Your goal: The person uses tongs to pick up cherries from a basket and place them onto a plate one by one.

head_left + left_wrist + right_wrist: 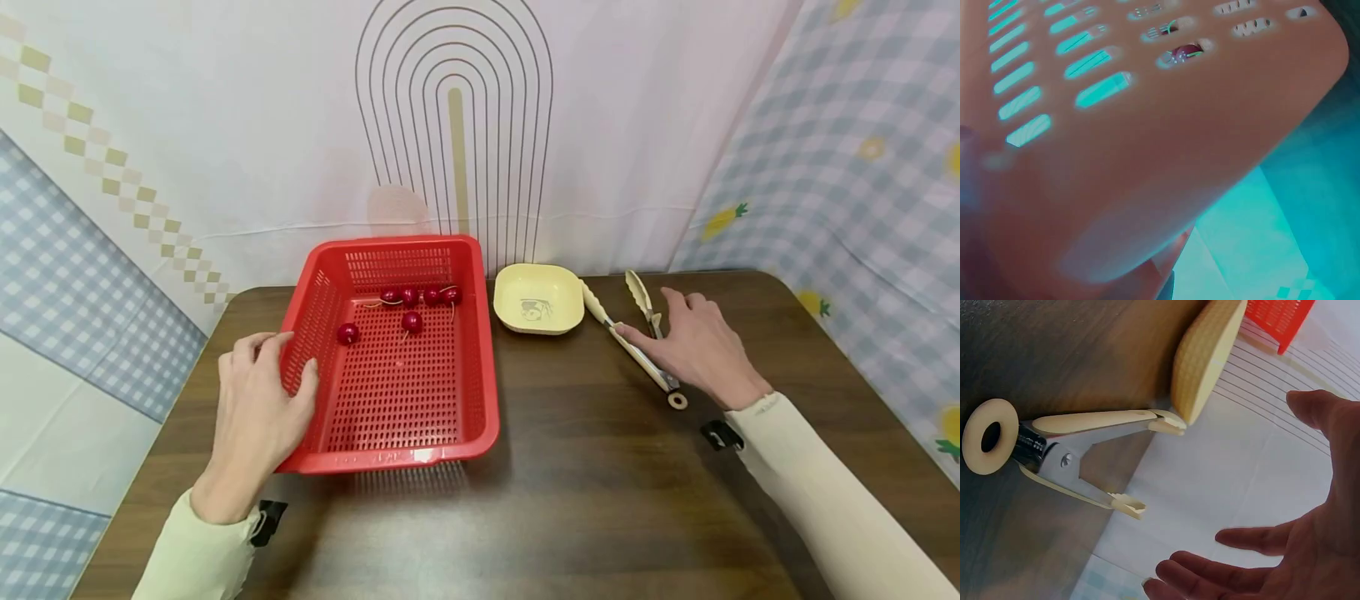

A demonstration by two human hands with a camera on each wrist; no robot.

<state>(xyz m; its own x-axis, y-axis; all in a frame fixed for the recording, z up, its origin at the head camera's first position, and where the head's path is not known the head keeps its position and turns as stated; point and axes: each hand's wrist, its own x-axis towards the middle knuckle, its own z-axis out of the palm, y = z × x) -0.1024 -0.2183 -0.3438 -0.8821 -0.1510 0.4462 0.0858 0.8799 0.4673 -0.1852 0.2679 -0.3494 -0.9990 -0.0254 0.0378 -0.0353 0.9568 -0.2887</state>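
A red perforated basket (401, 454) stands on the left of the table, with several dark red cherries (411, 322) on its floor. At its left rim my left hand (258, 408) grips the edge, thumb over the inner side, fingers bent along the outside. Up close in the left wrist view, the slotted basket wall (1166, 144) hides most of that hand. Cream-handled tongs (637, 348) lie at the right with arms spread. Above them hovers my right hand (697, 346), fingers spread; the right wrist view has the tongs (1079, 456) apart from the hand (1310, 544).
Between basket and tongs sits a small pale yellow dish (538, 321) with a printed picture inside. Brown wooden table (570, 492) extends in front. A patterned cloth (615, 125) hangs right behind the back edge, and checked cloth (862, 183) borders the right side.
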